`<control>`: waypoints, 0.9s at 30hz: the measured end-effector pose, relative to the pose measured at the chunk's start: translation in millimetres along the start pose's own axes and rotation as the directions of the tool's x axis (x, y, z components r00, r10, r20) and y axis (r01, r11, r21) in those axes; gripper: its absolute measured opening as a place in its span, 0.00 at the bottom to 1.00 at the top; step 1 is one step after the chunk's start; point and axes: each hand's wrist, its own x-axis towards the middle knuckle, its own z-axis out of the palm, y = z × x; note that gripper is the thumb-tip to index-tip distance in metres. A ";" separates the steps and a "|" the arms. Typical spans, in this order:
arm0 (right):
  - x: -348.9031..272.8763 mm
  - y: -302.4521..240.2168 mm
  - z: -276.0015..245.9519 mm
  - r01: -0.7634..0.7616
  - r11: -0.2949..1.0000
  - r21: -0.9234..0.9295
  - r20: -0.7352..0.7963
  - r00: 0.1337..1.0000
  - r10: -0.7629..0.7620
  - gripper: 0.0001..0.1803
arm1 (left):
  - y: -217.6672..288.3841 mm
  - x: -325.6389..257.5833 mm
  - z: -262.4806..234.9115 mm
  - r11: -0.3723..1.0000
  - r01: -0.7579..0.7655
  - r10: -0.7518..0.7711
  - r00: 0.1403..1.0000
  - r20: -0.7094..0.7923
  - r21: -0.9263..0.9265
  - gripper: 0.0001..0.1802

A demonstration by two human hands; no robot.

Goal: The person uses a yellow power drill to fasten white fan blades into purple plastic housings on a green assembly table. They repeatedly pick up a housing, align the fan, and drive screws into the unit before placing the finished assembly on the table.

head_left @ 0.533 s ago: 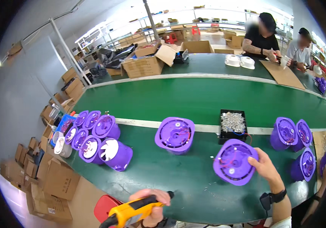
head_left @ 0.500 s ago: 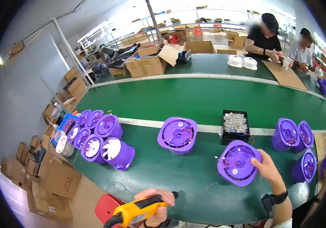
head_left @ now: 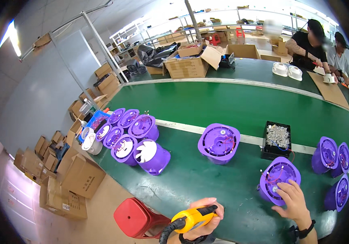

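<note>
My left hand (head_left: 213, 223) is closed around a yellow and black electric screwdriver (head_left: 190, 219) with a black cable, low over the near bench edge. My right hand (head_left: 294, 203) lies with fingers spread over the lower right of a purple plastic housing (head_left: 270, 179). Its fingertips reach onto the round face, beside thin red wires; whether they touch a small part there I cannot tell. Another purple housing (head_left: 219, 142) with red wires stands to the left of it. Between and behind them sits a black bin (head_left: 274, 152) full of small metal screws.
Several purple housings (head_left: 144, 128) crowd the bench's left end, some with white parts inside. More purple housings (head_left: 325, 154) stand at the right. Beyond runs a green conveyor belt (head_left: 174, 97). Two co-workers (head_left: 312, 44) are at the far right. A red stool (head_left: 138, 217) stands below the near edge.
My right hand has gone from holding the housing's right rim to resting on its face. The housing now sits more upright. The view has swung left; the screwdriver stays in my left hand.
</note>
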 end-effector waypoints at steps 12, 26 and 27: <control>4.4 16.4 21.9 0.056 0.997 0.048 -0.300 0.953 -0.039 0.20 | -3.5 -5.2 5.2 1.000 0.020 -0.021 0.998 0.053 0.017 0.26; -17.6 63.1 31.4 -0.381 0.494 0.781 -0.257 0.525 0.811 0.16 | -16.2 -0.2 30.4 0.992 0.041 -0.028 0.993 -0.116 0.117 0.26; -18.1 66.5 33.1 -0.338 0.329 0.882 -0.124 0.507 0.853 0.16 | -16.5 0.6 29.8 0.990 0.019 -0.003 0.994 -0.114 0.140 0.26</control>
